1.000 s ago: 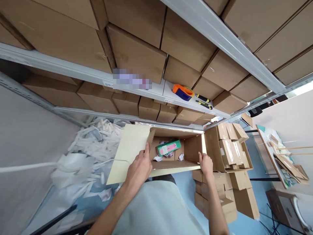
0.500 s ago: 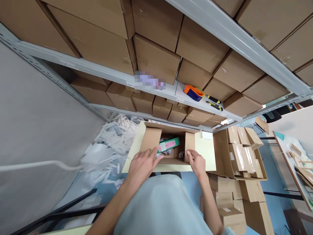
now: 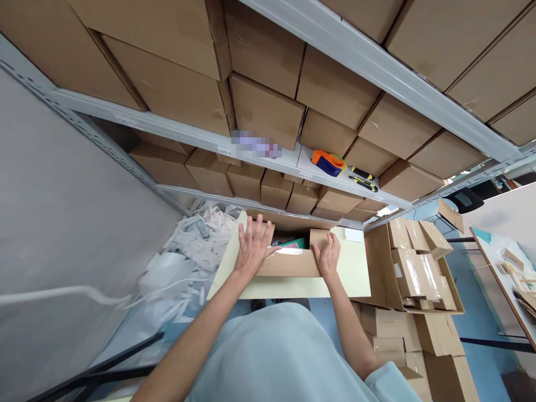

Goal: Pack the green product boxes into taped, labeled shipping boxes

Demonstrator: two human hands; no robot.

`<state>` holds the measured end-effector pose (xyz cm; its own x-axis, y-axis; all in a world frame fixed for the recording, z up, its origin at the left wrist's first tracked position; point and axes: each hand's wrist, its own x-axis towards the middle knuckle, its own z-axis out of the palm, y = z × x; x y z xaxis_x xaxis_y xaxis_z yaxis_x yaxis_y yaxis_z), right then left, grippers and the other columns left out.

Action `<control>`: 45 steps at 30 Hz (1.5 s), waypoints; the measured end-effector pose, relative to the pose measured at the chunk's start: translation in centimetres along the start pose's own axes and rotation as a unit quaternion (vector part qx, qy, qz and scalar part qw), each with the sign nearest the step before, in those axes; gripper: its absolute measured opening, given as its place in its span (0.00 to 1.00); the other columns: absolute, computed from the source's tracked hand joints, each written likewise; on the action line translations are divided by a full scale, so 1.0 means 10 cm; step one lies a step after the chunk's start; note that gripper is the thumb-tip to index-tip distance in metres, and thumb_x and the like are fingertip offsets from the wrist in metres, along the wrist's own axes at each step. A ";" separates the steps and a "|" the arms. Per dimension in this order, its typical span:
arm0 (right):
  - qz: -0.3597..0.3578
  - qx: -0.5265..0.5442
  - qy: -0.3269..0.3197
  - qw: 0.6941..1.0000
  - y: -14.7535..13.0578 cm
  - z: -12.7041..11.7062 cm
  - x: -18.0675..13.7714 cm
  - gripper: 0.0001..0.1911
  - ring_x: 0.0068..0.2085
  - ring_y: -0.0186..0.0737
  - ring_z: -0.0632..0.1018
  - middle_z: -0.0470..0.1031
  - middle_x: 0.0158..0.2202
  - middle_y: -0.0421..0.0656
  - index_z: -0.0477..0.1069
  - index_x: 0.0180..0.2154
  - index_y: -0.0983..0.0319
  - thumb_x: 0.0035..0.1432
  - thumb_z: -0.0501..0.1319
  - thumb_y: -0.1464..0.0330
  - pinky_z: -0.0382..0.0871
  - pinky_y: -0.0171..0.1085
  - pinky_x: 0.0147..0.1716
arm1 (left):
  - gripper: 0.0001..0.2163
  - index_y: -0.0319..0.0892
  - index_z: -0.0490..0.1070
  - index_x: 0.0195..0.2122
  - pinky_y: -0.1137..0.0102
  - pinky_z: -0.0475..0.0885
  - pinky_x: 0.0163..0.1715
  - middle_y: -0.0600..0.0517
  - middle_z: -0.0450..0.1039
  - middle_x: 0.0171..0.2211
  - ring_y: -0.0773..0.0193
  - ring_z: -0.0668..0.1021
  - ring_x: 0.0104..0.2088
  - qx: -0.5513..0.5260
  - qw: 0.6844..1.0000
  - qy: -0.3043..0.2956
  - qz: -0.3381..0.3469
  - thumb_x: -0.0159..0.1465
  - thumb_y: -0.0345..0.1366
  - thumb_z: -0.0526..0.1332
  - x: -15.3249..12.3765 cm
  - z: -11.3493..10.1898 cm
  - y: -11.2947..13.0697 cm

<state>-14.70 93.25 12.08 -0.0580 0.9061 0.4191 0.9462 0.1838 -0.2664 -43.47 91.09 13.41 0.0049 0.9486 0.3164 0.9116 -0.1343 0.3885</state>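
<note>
A cardboard box (image 3: 288, 265) sits on a pale yellow-green tabletop in front of me. Its near flap is folded inward over part of the opening, while the far flap (image 3: 293, 219) stands up at the back. Through the gap shows part of a green and pink package (image 3: 295, 244). My left hand (image 3: 252, 245) lies with spread fingers on the left side flap and the near flap's left end. At the opposite end, my right hand (image 3: 328, 254) rests on the right side flap (image 3: 319, 237) and the near flap's corner, fingers extended, gripping nothing visible.
Shelves packed with cartons (image 3: 268, 111) rise behind the table. An orange and blue tape dispenser (image 3: 329, 163) and yellow-black utility knives (image 3: 363, 180) lie on one shelf. White packing material (image 3: 205, 240) is heaped at left. A large carton of small boxes (image 3: 414, 268) stands at right.
The box's near flap has come up and over, covering part of the opening and most of the package. Both hands have moved up and away from me, and my left fingers have spread.
</note>
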 end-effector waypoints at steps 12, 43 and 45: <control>-0.075 -0.057 0.053 0.994 0.12 0.21 -0.06 0.51 0.80 0.68 0.55 0.50 0.80 0.73 0.37 0.82 0.75 0.80 0.51 0.45 0.56 0.68 0.75 | 0.43 0.35 0.52 0.82 0.28 0.34 0.76 0.30 0.43 0.82 0.31 0.38 0.82 0.033 0.995 -0.024 0.094 0.74 0.52 0.66 0.19 -0.04 -0.11; 0.266 0.200 -0.125 0.935 0.44 0.14 0.13 0.42 0.48 0.53 0.85 0.81 0.55 0.59 0.62 0.64 0.63 0.73 0.45 0.34 0.75 0.44 0.48 | 0.43 0.37 0.49 0.81 0.46 0.59 0.78 0.32 0.57 0.79 0.39 0.61 0.80 -0.260 0.944 -0.091 -0.182 0.74 0.57 0.58 -0.04 0.30 -0.65; 0.268 0.201 -0.141 0.932 0.51 0.15 0.14 0.46 0.50 0.56 0.85 0.82 0.56 0.60 0.60 0.70 0.65 0.72 0.47 0.34 0.74 0.44 0.50 | 0.42 0.37 0.51 0.81 0.44 0.59 0.77 0.31 0.59 0.78 0.37 0.60 0.80 -0.251 0.947 -0.092 -0.177 0.75 0.59 0.55 -0.11 0.33 -0.63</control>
<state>-10.49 96.02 10.00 0.2524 0.9627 -0.0973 0.6714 -0.2466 -0.6989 -47.84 91.83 7.81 -0.1501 0.9875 -0.0482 0.5591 0.1250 0.8196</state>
